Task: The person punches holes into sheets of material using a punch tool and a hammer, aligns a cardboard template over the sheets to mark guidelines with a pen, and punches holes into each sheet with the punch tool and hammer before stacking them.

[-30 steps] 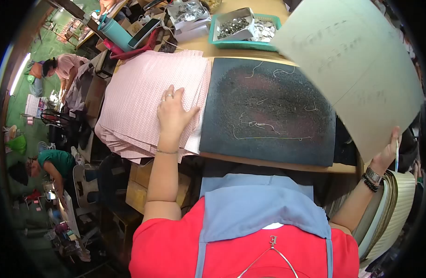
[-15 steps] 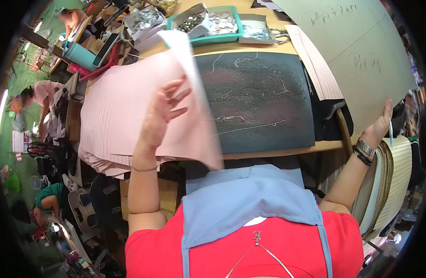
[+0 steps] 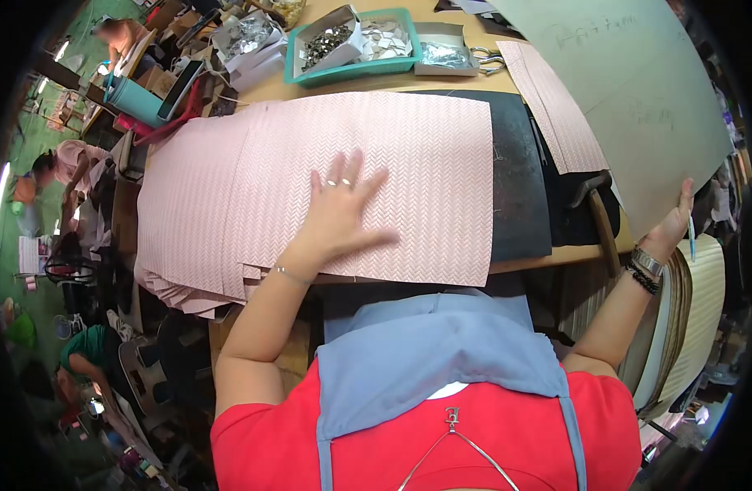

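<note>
My left hand (image 3: 343,213) lies with fingers spread on a pink sheet with a woven herringbone texture (image 3: 425,147). This sheet covers much of a dark cutting mat (image 3: 519,180) and overlaps a stack of similar pink sheets (image 3: 183,196) on the left. Away to the right, my right hand (image 3: 669,227) grips the lower edge of a large grey-green pattern board (image 3: 638,106) with faint handwriting and a drawn line. A slim pen (image 3: 692,233) sticks out beside those fingers.
Behind the mat stand a teal tray (image 3: 310,79) of small metal parts and a white box (image 3: 445,61); scissors (image 3: 489,60) lie beside them. A narrow pink strip (image 3: 556,114) is right of the mat. A hammer-like tool (image 3: 593,188) rests nearby. Other people work at the left.
The pink sheet, lifted and curled before, now lies flat over most of the mat. My left hand has come down to the right onto it. The pattern board stays in my right hand.
</note>
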Tool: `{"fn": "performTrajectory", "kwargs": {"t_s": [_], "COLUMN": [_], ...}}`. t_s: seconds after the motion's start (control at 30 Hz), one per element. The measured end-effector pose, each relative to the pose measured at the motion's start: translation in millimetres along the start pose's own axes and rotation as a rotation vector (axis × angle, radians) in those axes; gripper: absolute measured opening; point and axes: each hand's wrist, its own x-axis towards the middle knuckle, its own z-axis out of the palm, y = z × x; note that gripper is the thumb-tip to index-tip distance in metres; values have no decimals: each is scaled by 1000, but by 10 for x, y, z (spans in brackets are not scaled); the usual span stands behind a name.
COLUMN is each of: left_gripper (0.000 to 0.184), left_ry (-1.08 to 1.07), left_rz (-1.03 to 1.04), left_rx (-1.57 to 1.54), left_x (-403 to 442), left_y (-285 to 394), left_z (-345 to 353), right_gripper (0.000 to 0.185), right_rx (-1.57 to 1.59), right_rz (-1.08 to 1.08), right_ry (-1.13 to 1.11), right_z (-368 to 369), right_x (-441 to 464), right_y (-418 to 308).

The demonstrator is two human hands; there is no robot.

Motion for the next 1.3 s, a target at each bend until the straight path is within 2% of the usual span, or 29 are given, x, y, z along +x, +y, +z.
{"fn": "performTrajectory", "kwargs": {"t_s": [0.07, 0.17, 0.2, 0.3, 0.4, 0.53, 0.6, 0.8, 1.07, 1.17, 1.3], "left_gripper": [96, 92, 79, 64, 55, 49, 49, 52, 64, 61, 52], "left_ry": [-56, -132, -127, -80, 45, 110, 115, 80, -36, -13, 106], "left_rz": [181, 236, 228, 256, 228, 241, 286, 412, 449, 490, 269], "left_rx": [-77, -11, -5, 74, -20, -84, -92, -72, -34, -107, -22], "left_x": [-157, -317, -352, -399, -344, -163, -111, -140, -28, 43, 533], "left_y": [149, 242, 291, 336, 469, 749, 836, 881, 1023, 1016, 783], "left_z": [-65, -18, -22, 103, 234, 295, 359, 453, 369, 345, 266], "right_gripper": [40, 37, 37, 35, 35, 34, 33, 30, 31, 36, 39], "right_rx": [-26, -101, -130, -164, -98, -58, -39, 48, -105, -150, -148], "right_rz": [-17, -125, -129, -140, -131, -120, -97, -43, -180, -200, -133], "right_ry": [2, 14, 24, 48, 4, -23, 15, -56, 41, 28, 28], "right_z": [-28, 75, 99, 121, 124, 209, 212, 232, 311, 326, 239], "right_x": [21, -54, -70, -96, -60, -118, -99, -119, -143, -153, -88], "right_y": [21, 50, 50, 82, 109, 89, 70, 14, 87, 80, 111]}}
